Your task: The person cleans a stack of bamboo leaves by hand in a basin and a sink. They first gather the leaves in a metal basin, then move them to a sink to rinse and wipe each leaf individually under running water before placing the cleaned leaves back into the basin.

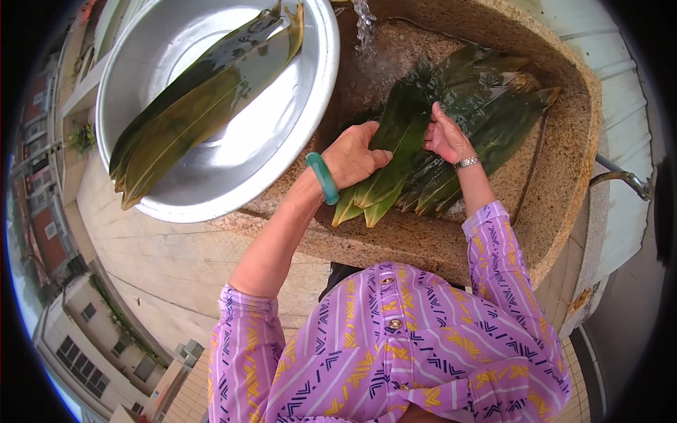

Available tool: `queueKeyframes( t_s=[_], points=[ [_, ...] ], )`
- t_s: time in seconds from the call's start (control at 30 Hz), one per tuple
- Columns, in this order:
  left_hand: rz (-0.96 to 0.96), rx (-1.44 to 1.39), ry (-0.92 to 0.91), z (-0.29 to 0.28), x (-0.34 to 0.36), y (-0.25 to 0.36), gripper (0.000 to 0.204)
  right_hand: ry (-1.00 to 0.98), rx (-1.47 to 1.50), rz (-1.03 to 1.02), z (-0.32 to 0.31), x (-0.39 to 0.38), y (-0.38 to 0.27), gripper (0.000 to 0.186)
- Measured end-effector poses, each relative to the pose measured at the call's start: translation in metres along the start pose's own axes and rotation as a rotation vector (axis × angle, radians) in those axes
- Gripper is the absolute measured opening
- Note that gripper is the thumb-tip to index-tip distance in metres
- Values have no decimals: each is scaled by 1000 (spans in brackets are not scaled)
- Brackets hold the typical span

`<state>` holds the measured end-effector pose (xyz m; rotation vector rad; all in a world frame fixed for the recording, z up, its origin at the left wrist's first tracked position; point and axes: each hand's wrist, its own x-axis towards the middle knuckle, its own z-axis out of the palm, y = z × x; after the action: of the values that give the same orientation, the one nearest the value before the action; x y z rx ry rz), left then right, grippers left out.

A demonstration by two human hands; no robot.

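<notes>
Your left hand [352,156] clamped on the long green leaf [395,151] just beside it, your right hand [446,137] pinching its far edge, stone sink [557,176] beneath both, metal basin [296,141] beyond your left hand

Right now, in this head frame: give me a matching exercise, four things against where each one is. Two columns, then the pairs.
Things:
1. left hand
2. right hand
3. metal basin
4. water stream

Places:
A. falls at the stone sink's far edge
B. sits on the sink's left rim, long green leaves inside
C. on the leaf bundle, beside a silver wristwatch
D. on the leaf bundle, beside a green bangle

Pairs: 1-D, 2-C, 3-B, 4-A
</notes>
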<state>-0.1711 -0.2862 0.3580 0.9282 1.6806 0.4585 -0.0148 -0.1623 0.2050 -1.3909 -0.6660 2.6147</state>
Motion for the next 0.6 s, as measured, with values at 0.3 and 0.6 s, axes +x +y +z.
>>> queueKeyframes(
  t_s=[0.3, 0.6],
  points=[
    [178, -426, 47, -160, -156, -38, 47, 5, -910, -505, -10, 19, 25, 34],
    [-324, 764, 163, -213, -77, -143, 57, 559, -3078, -1411, -115, 99, 41, 36]
  ],
)
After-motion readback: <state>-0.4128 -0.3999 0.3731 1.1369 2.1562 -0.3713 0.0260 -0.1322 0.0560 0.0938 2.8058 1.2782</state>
